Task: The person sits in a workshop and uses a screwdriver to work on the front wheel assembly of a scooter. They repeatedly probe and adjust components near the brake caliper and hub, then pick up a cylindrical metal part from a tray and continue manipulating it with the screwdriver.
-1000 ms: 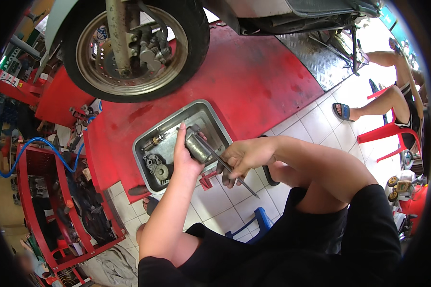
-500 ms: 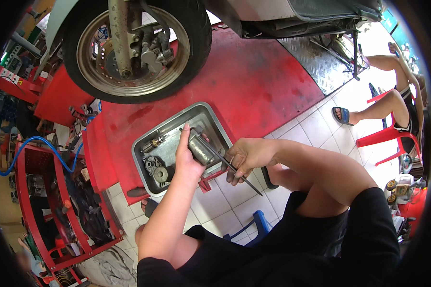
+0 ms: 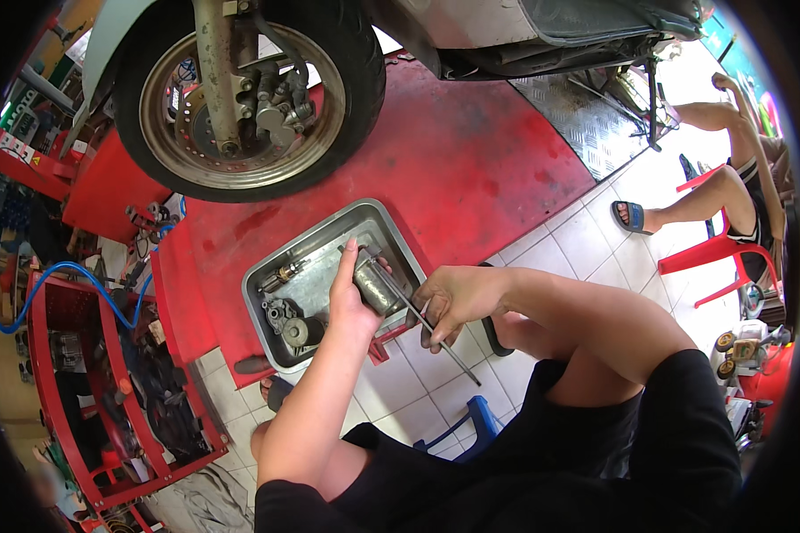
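A dull grey cylindrical metal part [image 3: 380, 286] rests in my left hand [image 3: 354, 306], whose fingers wrap round its far side, partly hidden. My right hand [image 3: 453, 302] pinches a long thin dark metal rod [image 3: 458, 362]. The rod slants along the cylinder's right side, its free end pointing down toward the floor; whether it touches the cylinder I cannot tell. Both hands are over the near right part of a steel tray [image 3: 324, 266]. Inside the tray lie a slim shaft-like part [image 3: 281, 276], a grey casting [image 3: 280, 311] and a round metal piece [image 3: 302, 332].
The tray stands on a red platform [image 3: 480, 178] beneath a motorcycle's front wheel [image 3: 364, 115]. At left is a red tool cart [image 3: 142, 391] with a blue hose [image 3: 62, 258]. A blue stool [image 3: 482, 422] is below me. Another person sits on a red chair [image 3: 707, 258] at right.
The rod has turned slightly, its free end shifting left and down. My right hand has lowered a little along with it. The left hand keeps its hold, and the view has shifted slightly.
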The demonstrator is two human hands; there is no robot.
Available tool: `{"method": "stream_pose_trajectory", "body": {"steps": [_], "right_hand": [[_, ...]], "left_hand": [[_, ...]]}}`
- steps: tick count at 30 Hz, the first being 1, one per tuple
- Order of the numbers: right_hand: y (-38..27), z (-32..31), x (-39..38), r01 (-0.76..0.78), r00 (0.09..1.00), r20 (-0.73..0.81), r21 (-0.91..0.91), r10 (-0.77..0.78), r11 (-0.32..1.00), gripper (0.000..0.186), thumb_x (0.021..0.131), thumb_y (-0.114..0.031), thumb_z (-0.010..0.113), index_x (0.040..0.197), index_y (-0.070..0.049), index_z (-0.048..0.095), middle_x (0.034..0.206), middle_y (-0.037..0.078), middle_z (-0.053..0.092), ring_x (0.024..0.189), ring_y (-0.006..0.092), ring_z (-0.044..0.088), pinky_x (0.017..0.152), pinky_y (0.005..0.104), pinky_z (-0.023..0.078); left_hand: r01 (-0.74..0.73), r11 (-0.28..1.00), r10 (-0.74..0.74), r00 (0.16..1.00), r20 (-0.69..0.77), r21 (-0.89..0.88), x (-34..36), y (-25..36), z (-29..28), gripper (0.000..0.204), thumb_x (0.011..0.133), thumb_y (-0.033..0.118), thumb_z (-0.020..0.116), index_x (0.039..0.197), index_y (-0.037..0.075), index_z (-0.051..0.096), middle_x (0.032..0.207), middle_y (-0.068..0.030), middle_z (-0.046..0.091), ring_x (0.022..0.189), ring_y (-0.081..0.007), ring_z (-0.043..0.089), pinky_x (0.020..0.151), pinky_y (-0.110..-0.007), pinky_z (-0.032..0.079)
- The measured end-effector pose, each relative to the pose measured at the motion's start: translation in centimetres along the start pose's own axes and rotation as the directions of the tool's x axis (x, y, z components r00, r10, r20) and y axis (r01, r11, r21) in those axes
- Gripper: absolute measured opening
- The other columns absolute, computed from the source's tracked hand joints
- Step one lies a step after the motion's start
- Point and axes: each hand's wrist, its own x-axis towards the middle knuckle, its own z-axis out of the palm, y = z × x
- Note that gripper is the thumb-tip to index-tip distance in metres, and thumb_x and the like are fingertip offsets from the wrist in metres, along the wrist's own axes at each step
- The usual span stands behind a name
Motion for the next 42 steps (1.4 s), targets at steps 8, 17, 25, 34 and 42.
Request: {"method": "stream_pose_trajectory", "body": {"steps": [8,17,25,34,42], "right_hand": [[0.5,-0.1,1.0,0.053,0.997,-0.041,-0.178,-0.061,0.983,0.029,0.092,-0.014,0.073,0.111,0.007,0.067,0.086,0.012,0.070,0.084,0.0183,0.070,0.074,0.0343,0.058],[0.7,-0.4,0.8,-0.005,0.999,-0.049,-0.015,0.005,1.000,0.027,0.102,-0.018,0.059,0.110,0.007,0.063,0.088,0.012,0.069,0.081,0.0217,0.072,0.074,0.0350,0.059],[0.7,0.0,0.7,-0.032,0.995,-0.090,0.062,0.037,0.998,0.026,0.102,-0.016,0.059,0.109,0.009,0.062,0.082,0.011,0.065,0.072,0.0214,0.069,0.067,0.0342,0.059],[0.7,-0.1,1.1,-0.004,0.990,-0.138,0.099,0.018,0.995,0.020,0.100,-0.005,0.054,0.108,0.011,0.063,0.091,0.014,0.065,0.078,0.0190,0.067,0.068,0.0333,0.060],[0.7,0.2,1.4,-0.021,0.992,-0.126,0.078,0.031,0.997,0.019,0.101,-0.005,0.053,0.109,0.010,0.062,0.089,0.013,0.065,0.076,0.0190,0.067,0.068,0.0334,0.059]], "left_hand": [[0.012,1.000,-0.012,1.000,-0.002,0.028,0.3,-0.2,-0.1,0.042,0.083,0.051,0.078,0.094,0.012,0.067,0.082,-0.0045,0.066,0.077,-0.0194,0.063,0.071,-0.036,0.055],[0.033,0.999,-0.032,0.999,0.022,-0.034,0.1,-0.3,0.1,0.035,0.085,0.040,0.081,0.097,0.012,0.064,0.081,-0.0049,0.065,0.076,-0.0190,0.064,0.071,-0.035,0.056],[0.010,0.999,-0.010,1.000,0.011,-0.040,0.0,0.1,0.1,0.036,0.085,0.040,0.080,0.098,0.011,0.064,0.083,-0.0051,0.065,0.077,-0.0193,0.064,0.071,-0.035,0.055],[-0.013,1.000,0.013,1.000,0.010,-0.014,-0.8,0.3,0.3,0.043,0.084,0.048,0.079,0.098,0.010,0.066,0.085,-0.0071,0.067,0.080,-0.0218,0.064,0.077,-0.036,0.056],[-0.040,0.998,0.041,0.999,0.026,-0.040,-0.6,0.4,0.1,0.040,0.085,0.044,0.079,0.098,0.010,0.064,0.083,-0.0061,0.066,0.078,-0.0205,0.064,0.075,-0.035,0.056]]}}
